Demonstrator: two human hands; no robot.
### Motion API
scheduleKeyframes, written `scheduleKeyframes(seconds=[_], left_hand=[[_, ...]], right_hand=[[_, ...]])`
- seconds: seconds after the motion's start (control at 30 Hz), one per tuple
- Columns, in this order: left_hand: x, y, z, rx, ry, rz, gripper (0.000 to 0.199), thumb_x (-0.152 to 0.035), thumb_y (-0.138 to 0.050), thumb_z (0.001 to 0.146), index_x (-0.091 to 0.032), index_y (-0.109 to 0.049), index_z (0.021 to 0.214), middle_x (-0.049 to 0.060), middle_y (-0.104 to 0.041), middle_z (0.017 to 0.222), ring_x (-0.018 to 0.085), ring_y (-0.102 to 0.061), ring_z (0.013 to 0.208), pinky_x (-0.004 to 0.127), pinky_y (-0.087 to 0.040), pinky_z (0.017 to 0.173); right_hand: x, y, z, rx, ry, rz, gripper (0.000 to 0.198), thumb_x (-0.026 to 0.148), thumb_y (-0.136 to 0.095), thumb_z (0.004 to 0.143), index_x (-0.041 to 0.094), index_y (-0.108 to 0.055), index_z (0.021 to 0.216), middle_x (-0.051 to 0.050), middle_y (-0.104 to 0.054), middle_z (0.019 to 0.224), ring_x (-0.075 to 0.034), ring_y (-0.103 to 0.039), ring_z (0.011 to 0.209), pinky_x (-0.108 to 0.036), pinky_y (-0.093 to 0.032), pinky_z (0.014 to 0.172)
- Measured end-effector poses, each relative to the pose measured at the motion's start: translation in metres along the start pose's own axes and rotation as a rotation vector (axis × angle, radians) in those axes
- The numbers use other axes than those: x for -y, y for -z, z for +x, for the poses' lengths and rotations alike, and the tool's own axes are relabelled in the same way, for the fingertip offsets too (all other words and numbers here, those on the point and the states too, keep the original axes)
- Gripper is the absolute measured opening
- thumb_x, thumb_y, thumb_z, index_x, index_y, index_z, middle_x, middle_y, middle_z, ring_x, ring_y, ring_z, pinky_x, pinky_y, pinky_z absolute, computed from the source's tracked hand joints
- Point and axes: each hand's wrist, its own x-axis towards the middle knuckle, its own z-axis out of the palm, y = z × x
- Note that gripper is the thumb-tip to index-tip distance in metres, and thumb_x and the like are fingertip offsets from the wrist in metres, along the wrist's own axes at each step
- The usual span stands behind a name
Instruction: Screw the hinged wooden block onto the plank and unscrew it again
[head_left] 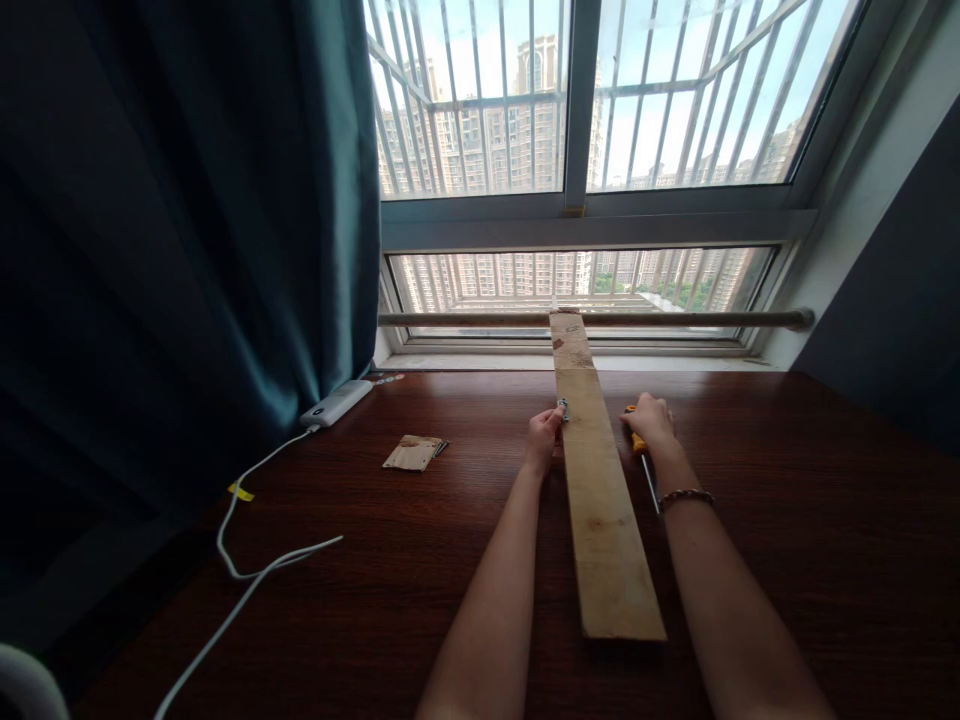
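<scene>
I am keeping my attention on the wooden board (605, 490), which is lying lengthwise between the two sets of fingers, its long axis running from near the forearms away towards the window. My left hand (543, 437) is the nearer one: its thumb and fingers are pinching together on a small metal piece (563, 409), right at the board's left edge. Whether that piece is touching the wood, I cannot tell from here.

My right hand (654, 420) is sitting across the board from the left fingers, a little apart from its right edge. Its fingers are closing round the orange handle of a screwdriver (639, 443), though how firmly I cannot tell. The shaft is pointing back from those fingers towards the right wrist, running roughly alongside the board, so the tip is facing away from the metal piece.

Beyond both sets of fingers, the board's far end is reaching the rail (472, 320); I am not able to see whether they are touching. Well to the left of the left fingers, a cardboard piece (409, 453) is lying on the tabletop (787, 550), with what are looking like screws (442, 448) at its right edge.
</scene>
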Motion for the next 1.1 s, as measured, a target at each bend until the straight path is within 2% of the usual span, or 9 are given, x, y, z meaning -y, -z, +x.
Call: scheduleKeyframes(seconds=[0.07,0.17,0.27,0.43,0.8,0.9,1.0,1.1], left_hand=[[0.001,0.001,0.001,0.007,0.000,0.011,0.039,-0.046,-0.070,0.059,-0.012,-0.050,0.055,-0.006,-0.036,0.043,0.002,-0.027,0.037,0.018,-0.017,0.036],[0.004,0.003,0.002,0.024,-0.022,0.026,0.039,-0.047,-0.068,0.062,-0.012,-0.051,0.057,-0.006,-0.036,0.044,0.002,-0.028,0.037,0.018,-0.018,0.037],[0.005,0.004,0.003,0.028,-0.050,0.025,0.039,-0.048,-0.067,0.063,-0.012,-0.052,0.059,-0.007,-0.034,0.044,0.002,-0.027,0.037,0.018,-0.017,0.037],[0.004,0.003,0.003,0.024,-0.044,0.030,0.039,-0.049,-0.068,0.061,-0.013,-0.053,0.060,-0.007,-0.033,0.043,0.003,-0.026,0.036,0.018,-0.016,0.037],[0.006,0.004,0.006,0.022,-0.020,0.029,0.031,-0.041,-0.065,0.063,-0.013,-0.055,0.065,-0.007,-0.035,0.042,0.003,-0.027,0.034,0.019,-0.015,0.034],[0.007,0.005,0.006,0.028,-0.012,0.028,0.030,-0.041,-0.065,0.063,-0.013,-0.053,0.064,-0.007,-0.034,0.042,0.003,-0.026,0.034,0.018,-0.015,0.034],[0.009,0.006,0.007,0.038,-0.016,0.025,0.031,-0.041,-0.065,0.063,-0.013,-0.052,0.062,-0.007,-0.034,0.043,0.003,-0.026,0.035,0.018,-0.015,0.034],[0.011,0.007,0.008,0.040,-0.020,0.019,0.031,-0.041,-0.065,0.064,-0.013,-0.052,0.063,-0.007,-0.036,0.043,0.003,-0.027,0.035,0.018,-0.015,0.035]], right_hand=[[0.015,0.003,-0.003,-0.071,0.188,0.180,0.024,0.028,-0.063,0.070,0.014,-0.065,0.089,-0.013,-0.066,0.091,-0.023,-0.063,0.085,-0.033,-0.048,0.076],[0.041,0.001,-0.012,0.070,0.456,0.436,0.022,0.035,-0.060,0.073,0.017,-0.068,0.083,-0.006,-0.068,0.081,-0.019,-0.063,0.075,-0.028,-0.048,0.070],[0.058,-0.008,-0.024,0.121,0.574,0.414,0.020,0.034,-0.063,0.070,0.018,-0.069,0.080,-0.004,-0.068,0.077,-0.018,-0.061,0.068,-0.027,-0.047,0.065],[0.063,-0.016,-0.034,0.049,0.591,0.251,0.013,0.029,-0.061,0.071,0.021,-0.071,0.076,-0.002,-0.067,0.079,-0.015,-0.058,0.068,-0.025,-0.043,0.064],[0.063,-0.016,-0.037,0.007,0.630,0.193,0.011,0.029,-0.059,0.074,0.022,-0.067,0.075,0.000,-0.062,0.080,-0.013,-0.054,0.066,-0.025,-0.033,0.058],[0.064,-0.018,-0.033,0.030,0.584,0.349,0.014,0.033,-0.059,0.073,0.020,-0.064,0.075,-0.001,-0.062,0.077,-0.014,-0.053,0.065,-0.026,-0.036,0.060],[0.067,-0.015,-0.028,0.076,0.532,0.694,0.023,0.040,-0.057,0.074,0.017,-0.059,0.079,-0.002,-0.060,0.072,-0.015,-0.054,0.066,-0.027,-0.041,0.063],[0.069,-0.008,-0.028,0.186,0.463,1.058,0.029,0.044,-0.058,0.072,0.018,-0.053,0.083,-0.002,-0.059,0.079,-0.014,-0.056,0.071,-0.028,-0.045,0.067]])
